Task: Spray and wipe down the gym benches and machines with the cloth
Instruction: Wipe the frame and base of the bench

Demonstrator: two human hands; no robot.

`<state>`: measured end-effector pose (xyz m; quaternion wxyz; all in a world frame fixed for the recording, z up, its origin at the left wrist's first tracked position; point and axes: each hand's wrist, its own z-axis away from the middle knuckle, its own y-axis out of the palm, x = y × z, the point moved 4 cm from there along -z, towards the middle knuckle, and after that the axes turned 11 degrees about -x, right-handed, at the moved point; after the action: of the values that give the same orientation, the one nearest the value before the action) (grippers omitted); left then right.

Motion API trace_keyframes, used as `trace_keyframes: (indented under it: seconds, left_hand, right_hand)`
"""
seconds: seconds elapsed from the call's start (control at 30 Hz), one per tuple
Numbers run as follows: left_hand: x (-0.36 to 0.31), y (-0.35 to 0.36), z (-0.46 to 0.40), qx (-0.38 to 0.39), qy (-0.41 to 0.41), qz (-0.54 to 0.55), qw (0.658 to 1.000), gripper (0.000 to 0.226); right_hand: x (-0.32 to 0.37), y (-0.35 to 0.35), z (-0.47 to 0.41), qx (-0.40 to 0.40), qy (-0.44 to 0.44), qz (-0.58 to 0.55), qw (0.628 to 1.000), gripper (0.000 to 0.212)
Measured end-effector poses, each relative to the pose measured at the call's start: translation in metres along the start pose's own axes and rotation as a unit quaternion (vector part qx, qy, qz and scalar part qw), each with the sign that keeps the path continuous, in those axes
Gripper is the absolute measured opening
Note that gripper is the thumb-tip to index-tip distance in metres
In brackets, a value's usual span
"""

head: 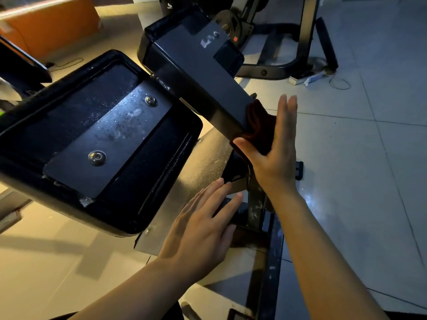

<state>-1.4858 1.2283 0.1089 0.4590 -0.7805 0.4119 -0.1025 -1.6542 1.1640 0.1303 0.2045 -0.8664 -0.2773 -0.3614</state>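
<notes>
1. Right hand (272, 144): fingers straight and held together, pointing away; palm pressed flat against the cloth, thumb extended along the cloth's near edge

2. Cloth (258, 125): dark, reddish-brown, bunched between the right palm and the right-hand side of the steel beam, near the beam's lower end

3. Steel beam (198, 72): grey square-section support running from far left down toward near right; it carries the far pad and a dark rectangular plate on its upper face

4. Left hand (203, 227): open, fingers straight and slightly spread, holding nothing; fingertips lie over the dark frame parts below the beam, though actual contact cannot be confirmed

5. Near pad (76, 125): black padded bench cushion seen from its underside, at left; a grey mounting plate (108, 139) with two bolts crosses it, and the plate shows wet droplets

6. Far pad (159, 26): a second black cushion, mounted at the beam's upper end

7. Floor (369, 158): pale tiles, right; further dark machine frame (307, 42) at far right
</notes>
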Motion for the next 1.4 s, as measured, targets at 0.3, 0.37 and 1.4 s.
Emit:
trace_keyframes:
  seconds: [0.3,0.37,1.4]
  left_hand:
    - [0.000,-0.005,-0.004,0.015,-0.036,0.060,0.997,0.051]
    - [0.000,-0.005,-0.004,0.018,-0.035,0.059,0.998,0.051]
    - [-0.004,-0.012,-0.006,0.052,-0.036,-0.006,0.998,0.047]
  right_hand:
    - [-0.071,0.008,0.079,-0.021,0.171,-0.057,0.983,0.095]
    - [-0.091,0.006,0.103,0.011,0.210,-0.044,0.977,0.095]
    - [-0.129,0.006,0.147,0.064,0.233,-0.060,0.968,0.089]
